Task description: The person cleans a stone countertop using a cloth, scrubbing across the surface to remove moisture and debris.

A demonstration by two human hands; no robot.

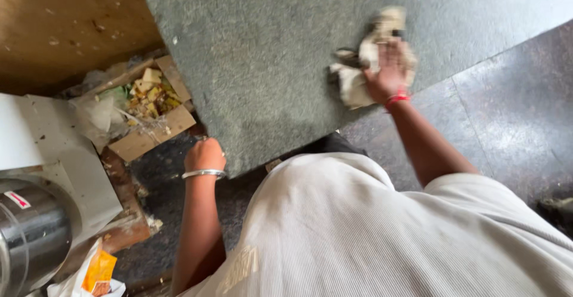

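White shirt fills our lower view. Our right hand at 1 o'clock, palm flat, fingers spread, pressing crumpled rag onto grey-green worktop. Our left hand at 9 o'clock, curled closed against worktop edge. Worktop looks mostly clean; we judge wiping well along. Cardboard box of scraps at 10 o'clock on floor.

Kitchen — stone counter, food-scrap box, steel vessel

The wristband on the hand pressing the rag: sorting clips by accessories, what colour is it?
Red: a thin red thread wristband on the right hand, seen in the head view.
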